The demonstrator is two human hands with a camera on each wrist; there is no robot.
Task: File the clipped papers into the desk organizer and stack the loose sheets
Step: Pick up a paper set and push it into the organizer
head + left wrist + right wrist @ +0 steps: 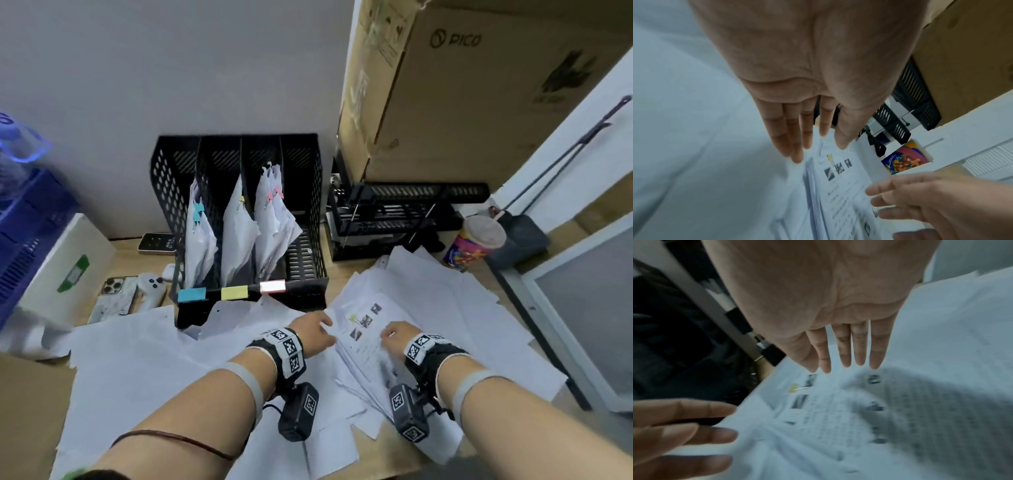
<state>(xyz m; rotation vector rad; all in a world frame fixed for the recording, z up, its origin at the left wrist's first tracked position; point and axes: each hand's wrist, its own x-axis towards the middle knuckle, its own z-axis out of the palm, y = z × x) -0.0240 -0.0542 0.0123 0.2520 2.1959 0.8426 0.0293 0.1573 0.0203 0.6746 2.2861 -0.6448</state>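
Observation:
A printed bundle of papers [368, 329] with a yellow clip [352, 318] lies on a heap of loose white sheets [462, 308]. My left hand [317, 330] hovers at the bundle's left edge with straight fingers [795, 146]; the clip [830, 157] lies just beyond its fingertips. My right hand [394, 337] is above the bundle's near right part, fingers [849, 352] straight, holding nothing. The yellow clip [794, 388] shows ahead of it. The black mesh organizer [308, 219] stands behind, with clipped papers in three slots marked blue, yellow and pink.
More loose sheets [144, 359] cover the desk at left. A large cardboard box [479, 85] sits on black trays [394, 219] at the back right, beside a colourful cup [476, 245]. Two phones [116, 298], a white controller [150, 287] and a white box [65, 270] lie left.

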